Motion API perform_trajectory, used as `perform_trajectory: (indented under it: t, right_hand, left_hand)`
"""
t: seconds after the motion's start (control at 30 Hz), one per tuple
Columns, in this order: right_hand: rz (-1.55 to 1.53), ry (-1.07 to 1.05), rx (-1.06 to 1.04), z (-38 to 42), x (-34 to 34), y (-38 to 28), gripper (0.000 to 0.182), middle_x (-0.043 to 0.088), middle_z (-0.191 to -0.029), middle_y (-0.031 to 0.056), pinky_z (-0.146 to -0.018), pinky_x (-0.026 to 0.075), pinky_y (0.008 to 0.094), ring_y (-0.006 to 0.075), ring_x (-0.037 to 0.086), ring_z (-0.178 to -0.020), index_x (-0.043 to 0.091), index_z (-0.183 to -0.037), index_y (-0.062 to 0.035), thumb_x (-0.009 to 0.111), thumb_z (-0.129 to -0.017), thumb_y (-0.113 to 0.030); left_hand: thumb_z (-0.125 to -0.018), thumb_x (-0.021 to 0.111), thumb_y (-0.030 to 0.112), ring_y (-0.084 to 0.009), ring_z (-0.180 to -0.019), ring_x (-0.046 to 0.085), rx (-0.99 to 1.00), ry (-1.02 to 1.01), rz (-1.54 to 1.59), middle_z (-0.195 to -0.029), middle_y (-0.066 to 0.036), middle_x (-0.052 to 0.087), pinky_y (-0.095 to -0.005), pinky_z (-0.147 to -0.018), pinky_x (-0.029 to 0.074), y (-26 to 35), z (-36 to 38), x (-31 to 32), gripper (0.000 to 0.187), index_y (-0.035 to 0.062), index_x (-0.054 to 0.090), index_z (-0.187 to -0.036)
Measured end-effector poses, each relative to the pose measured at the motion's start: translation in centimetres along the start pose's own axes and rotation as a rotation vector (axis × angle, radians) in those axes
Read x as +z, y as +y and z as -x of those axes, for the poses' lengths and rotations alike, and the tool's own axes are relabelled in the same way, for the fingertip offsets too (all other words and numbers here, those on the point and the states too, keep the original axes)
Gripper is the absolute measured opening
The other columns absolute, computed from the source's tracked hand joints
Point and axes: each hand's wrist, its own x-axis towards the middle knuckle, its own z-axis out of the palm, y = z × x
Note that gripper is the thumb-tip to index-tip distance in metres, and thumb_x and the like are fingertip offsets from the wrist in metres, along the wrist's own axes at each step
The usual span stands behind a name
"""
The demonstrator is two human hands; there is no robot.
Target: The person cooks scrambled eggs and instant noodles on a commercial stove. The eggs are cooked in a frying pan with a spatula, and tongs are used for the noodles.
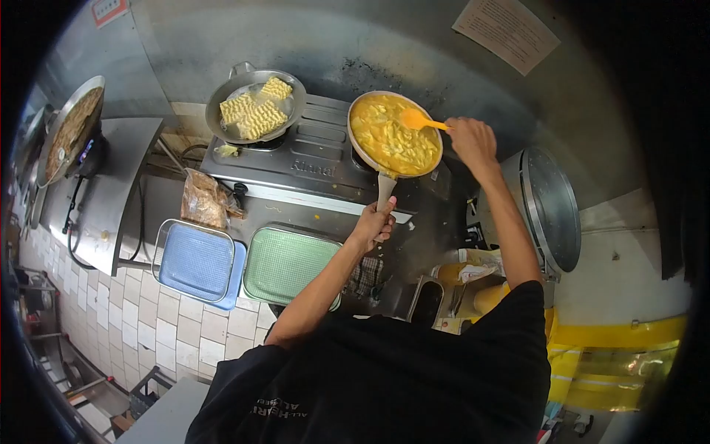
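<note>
My left hand is closed around the light handle of a frying pan, which sits over the right burner of the stove. Yellow, saucy food with pale pieces fills the pan. An orange spatula is gripped in my right hand, at the pan's right rim. Its head rests in the food, partly covered by it. On the left burner stands a metal wok with several blocks of dry instant noodles in clear liquid.
Below the stove are a blue tray and a green tray, with a plastic bag of brown food behind them. A large metal pot stands right of my right arm. Another pan is on the left counter.
</note>
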Motion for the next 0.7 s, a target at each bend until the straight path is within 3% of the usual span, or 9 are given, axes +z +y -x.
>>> perform_trajectory:
  t: [0.1,0.17,0.3,0.37,0.5,0.53,0.57,0.63,0.7]
  right_hand:
    - [0.06,-0.152,0.02,1.4,6.3,-0.8,0.014,0.067,-0.082,0.0152,-0.066,0.053,0.0459,0.0349,0.067,-0.077,0.068,-0.084,-0.0079,0.058,-0.086,-0.017]
    - [0.038,-0.102,-0.081,2.6,12.2,-0.7,0.015,0.067,-0.082,0.0166,-0.065,0.052,0.0462,0.0356,0.067,-0.075,0.067,-0.084,-0.0071,0.057,-0.085,-0.017]
    - [-0.028,-0.115,-0.106,0.8,6.9,-0.3,0.017,0.067,-0.083,0.0178,-0.066,0.052,0.0465,0.0361,0.067,-0.075,0.067,-0.084,-0.0053,0.054,-0.086,-0.017]
    - [0.046,-0.083,-0.024,0.0,2.6,-0.8,0.017,0.068,-0.083,0.018,-0.065,0.053,0.0459,0.0356,0.068,-0.076,0.068,-0.086,-0.005,0.054,-0.086,-0.016]
    - [0.035,0.123,-0.062,-0.1,5.0,0.0,0.018,0.068,-0.082,0.0175,-0.064,0.053,0.0457,0.0354,0.068,-0.075,0.068,-0.087,-0.0076,0.053,-0.088,-0.018]
    - [-0.008,-0.059,0.017,0.2,7.1,-0.4,0.017,0.068,-0.084,0.017,-0.065,0.054,0.0456,0.0355,0.068,-0.075,0.068,-0.089,-0.0082,0.054,-0.087,-0.017]
    - [0.051,-0.154,-0.035,0.7,10.1,-0.5,0.015,0.068,-0.083,0.0154,-0.066,0.054,0.0455,0.0352,0.068,-0.075,0.069,-0.091,-0.009,0.056,-0.085,-0.015]
    - [-0.088,0.009,-0.1,1.2,12.6,-0.6,0.013,0.067,-0.079,0.0143,-0.066,0.053,0.0457,0.0352,0.068,-0.075,0.07,-0.089,-0.0093,0.058,-0.083,-0.012]
    - [-0.042,-0.007,-0.089,0.0,9.8,0.0,0.013,0.067,-0.077,0.014,-0.066,0.052,0.0456,0.0352,0.067,-0.076,0.07,-0.087,-0.0094,0.059,-0.082,-0.011]
  left_hand:
    - [-0.091,0.066,0.042,-0.0039,-0.044,0.034,0.0,-0.004,0.006,-0.063,0.001,0.044,-0.0194,-0.035,0.027,0.1,0.0,0.0,0.037,0.0104,0.046,-0.092]
    - [-0.091,0.066,0.042,-0.0039,-0.044,0.034,0.002,-0.004,0.012,-0.063,0.002,0.044,-0.0195,-0.035,0.027,0.0,0.2,0.2,0.037,0.0106,0.046,-0.092]
    - [-0.091,0.066,0.043,-0.0037,-0.044,0.033,0.007,-0.016,0.022,-0.063,0.002,0.044,-0.0193,-0.035,0.026,0.3,0.3,0.1,0.037,0.0108,0.047,-0.093]
    - [-0.091,0.066,0.043,-0.0037,-0.044,0.033,-0.002,-0.025,0.027,-0.064,0.002,0.044,-0.0191,-0.035,0.026,0.1,0.0,0.0,0.038,0.0109,0.047,-0.093]
    - [-0.091,0.065,0.043,-0.0036,-0.044,0.033,0.011,-0.032,0.01,-0.064,0.002,0.044,-0.0189,-0.036,0.027,0.0,-0.2,-0.4,0.037,0.0112,0.047,-0.094]
    - [-0.091,0.065,0.043,-0.0036,-0.044,0.033,0.019,-0.042,0.014,-0.064,0.002,0.044,-0.0188,-0.036,0.027,-0.1,-0.1,-0.2,0.037,0.0115,0.047,-0.094]
    - [-0.091,0.065,0.043,-0.0036,-0.044,0.033,0.021,-0.048,0.012,-0.064,0.002,0.044,-0.0188,-0.036,0.027,-0.2,-0.1,-0.1,0.037,0.0115,0.047,-0.094]
    - [-0.091,0.065,0.043,-0.0038,-0.044,0.033,0.028,-0.004,0.005,-0.064,0.002,0.045,-0.0189,-0.036,0.027,-0.1,-0.1,0.0,0.037,0.0118,0.046,-0.096]
    - [-0.091,0.065,0.043,-0.0039,-0.044,0.033,0.024,-0.029,0.016,-0.064,0.002,0.045,-0.019,-0.036,0.027,0.4,-0.2,-0.1,0.037,0.012,0.046,-0.096]
